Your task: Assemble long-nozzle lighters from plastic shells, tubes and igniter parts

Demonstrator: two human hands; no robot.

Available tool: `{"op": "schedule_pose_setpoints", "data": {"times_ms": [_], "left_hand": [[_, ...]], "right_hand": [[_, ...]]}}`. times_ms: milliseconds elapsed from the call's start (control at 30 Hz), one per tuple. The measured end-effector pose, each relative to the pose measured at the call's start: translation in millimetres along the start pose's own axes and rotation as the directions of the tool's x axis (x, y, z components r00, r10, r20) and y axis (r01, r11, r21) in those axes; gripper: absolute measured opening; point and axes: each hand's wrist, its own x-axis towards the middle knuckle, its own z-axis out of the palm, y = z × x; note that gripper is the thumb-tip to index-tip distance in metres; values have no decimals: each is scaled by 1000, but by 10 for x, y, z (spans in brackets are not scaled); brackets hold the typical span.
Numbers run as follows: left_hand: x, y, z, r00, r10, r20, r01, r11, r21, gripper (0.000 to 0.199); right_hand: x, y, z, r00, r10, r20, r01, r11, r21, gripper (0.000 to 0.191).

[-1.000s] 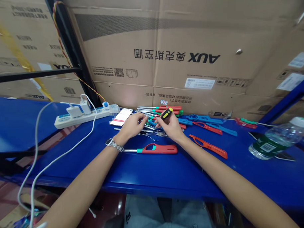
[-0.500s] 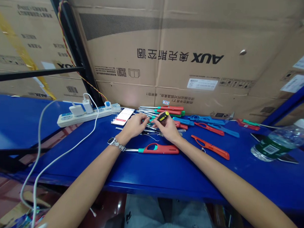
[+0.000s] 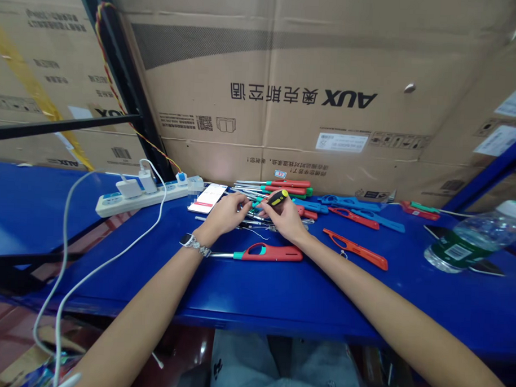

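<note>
Screwdriver (image 3: pixel 278 198) in right hand (image 3: pixel 284 215), well back from table front edge (image 3: pixel 287 323).

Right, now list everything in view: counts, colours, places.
Cartons: at least two, brown, back
Frame posts: two, black left, blue right
Table: one, blue, centre
Power strip: one, white, back left
Cables: several, mostly white, left
Phone: one, white-screened, beside left hand
Lighter pile: too jumbled to count, mixed colours, back centre
Front lighter: one, red, centre
Shell pieces: several, red and blue, right
Bottle: one, clear, green label, right
Flat object: apparently one, dark, beside bottle
Yellow-black tool: one, in right hand
Trousers: one pair, grey-blue, below
Watch: one, silver, left wrist
Hands: two, bare, centre
</note>
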Motion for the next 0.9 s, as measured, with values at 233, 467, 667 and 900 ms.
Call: {"op": "schedule_pose_setpoints", "data": {"times_ms": [233,467,667,900], "left_hand": [[-9,34,-42,999,10,35,-5,989,-147,11],[-48,219,44,987,115,110,-73,942,-329,18],[-66,310,67,968,227,109,-184,933,-311,12],[-66,291,93,975,203,92,-171,945,-277,16]], "right_hand": [[-36,-250,-156,995,45,-86,-36,994,107,45],[-202,-401,-397,987,50,-151,-20,981,194,44],[-275,-406,-478,979,80,-189,-36,973,226,44],[-274,-444,-485,967,44,-249,26,962,272,44]]}}
